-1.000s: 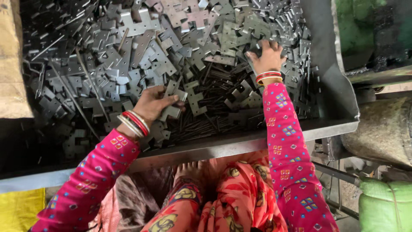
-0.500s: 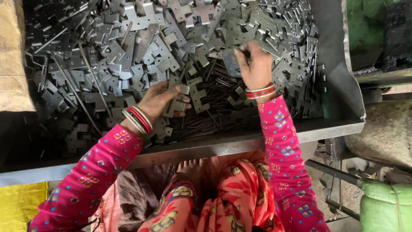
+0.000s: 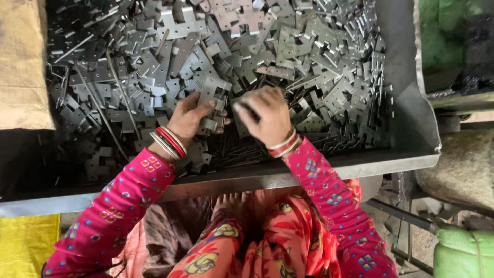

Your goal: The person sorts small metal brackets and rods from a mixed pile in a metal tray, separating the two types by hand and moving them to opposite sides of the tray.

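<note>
The right hand's [image 3: 265, 119] fingers [image 3: 242, 110] hide whatever they pinch (too dark).

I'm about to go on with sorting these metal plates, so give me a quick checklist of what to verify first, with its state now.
1. Left hand holds a flat metal plate: ok.
2. Right hand closed on a part: cannot tell, fingers curl over it.
3. Both hands meet over the pile of plates: ok.
4. Thin rods lie bare below the hands: ok.
5. Tray rim free of overhanging parts: ok.
</note>
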